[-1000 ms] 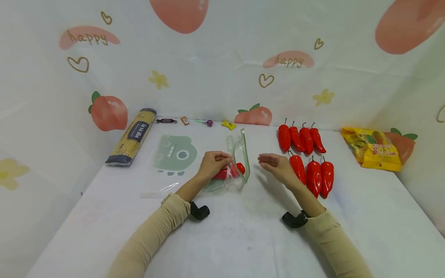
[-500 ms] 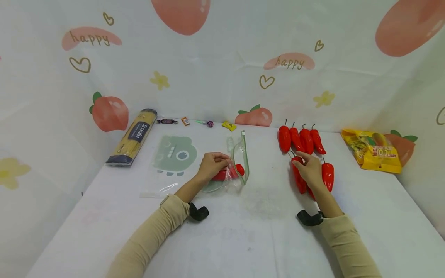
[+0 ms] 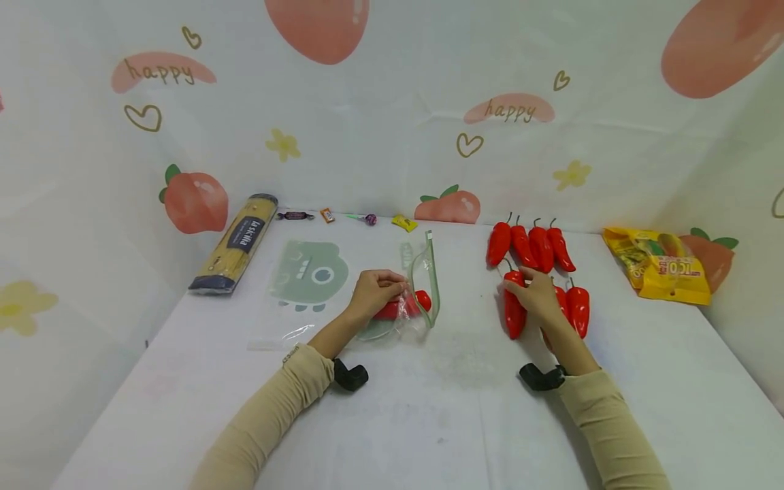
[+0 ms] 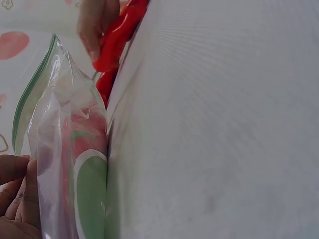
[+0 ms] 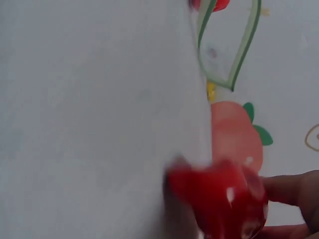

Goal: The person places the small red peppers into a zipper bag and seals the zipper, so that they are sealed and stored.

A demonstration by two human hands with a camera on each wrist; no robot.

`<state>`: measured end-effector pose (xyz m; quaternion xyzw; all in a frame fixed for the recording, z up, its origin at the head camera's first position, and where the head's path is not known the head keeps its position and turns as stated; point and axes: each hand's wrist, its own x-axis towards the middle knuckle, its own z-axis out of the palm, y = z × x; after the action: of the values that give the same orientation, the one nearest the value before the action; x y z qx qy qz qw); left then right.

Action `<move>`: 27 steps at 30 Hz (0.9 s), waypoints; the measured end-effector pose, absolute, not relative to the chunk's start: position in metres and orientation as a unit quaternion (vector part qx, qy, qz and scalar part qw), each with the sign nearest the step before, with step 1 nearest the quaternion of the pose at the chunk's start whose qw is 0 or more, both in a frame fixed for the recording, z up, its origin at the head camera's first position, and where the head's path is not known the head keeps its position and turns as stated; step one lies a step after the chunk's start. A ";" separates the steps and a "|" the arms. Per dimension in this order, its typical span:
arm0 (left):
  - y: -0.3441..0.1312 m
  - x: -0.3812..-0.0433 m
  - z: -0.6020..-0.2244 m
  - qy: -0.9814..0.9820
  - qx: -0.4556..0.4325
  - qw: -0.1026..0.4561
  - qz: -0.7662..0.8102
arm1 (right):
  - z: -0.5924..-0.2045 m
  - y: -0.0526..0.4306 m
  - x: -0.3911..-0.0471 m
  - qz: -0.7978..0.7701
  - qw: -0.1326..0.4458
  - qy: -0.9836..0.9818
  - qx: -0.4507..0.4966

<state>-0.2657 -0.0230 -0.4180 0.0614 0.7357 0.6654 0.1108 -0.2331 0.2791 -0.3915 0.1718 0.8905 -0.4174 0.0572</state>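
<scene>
My left hand [image 3: 372, 294] pinches the edge of a clear zip bag [image 3: 434, 286] whose green-rimmed mouth gapes toward the right. Red peppers [image 3: 387, 311] show inside this bag; how many cannot be told. In the left wrist view the left fingers [image 4: 31, 194] lie against the plastic bag [image 4: 52, 119]. Over on the right, my right hand [image 3: 540, 298] holds a red pepper [image 3: 514, 309] between thumb and fingers near its stem end. The right wrist view has that pepper [image 5: 227, 199] blurred, with the fingertips [image 5: 284, 189] on its side.
Several red peppers [image 3: 540, 248] lie in a back row, with others [image 3: 578, 309] partly behind the right hand. A flat monster-print bag [image 3: 306, 279] and a spaghetti pack [image 3: 235, 245] lie left. Small sweets [image 3: 404, 222] line the back; a yellow bag [image 3: 667, 265] is far right.
My right hand has gone from beside the bag to the front peppers, taken hold of the leftmost one and shifted it slightly left. The left hand has stayed on the bag.
</scene>
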 end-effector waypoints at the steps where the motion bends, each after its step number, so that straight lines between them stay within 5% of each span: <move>1: -0.023 -0.266 -0.418 0.735 0.060 0.110 0.667 | -0.389 0.276 -0.234 -0.433 0.050 0.884 0.169; 16: -0.021 -0.264 -0.420 0.732 0.067 0.100 0.671 | -0.392 0.208 -0.259 -0.630 -0.065 0.756 0.166; 27: -0.023 -0.264 -0.417 0.716 0.070 0.086 0.689 | -0.415 0.166 -0.260 -0.650 0.021 0.755 0.088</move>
<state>-0.2641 -0.0231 -0.4172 0.0697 0.7165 0.6888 0.0858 -0.2601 0.1659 -0.4150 0.0884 0.7546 -0.6498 0.0208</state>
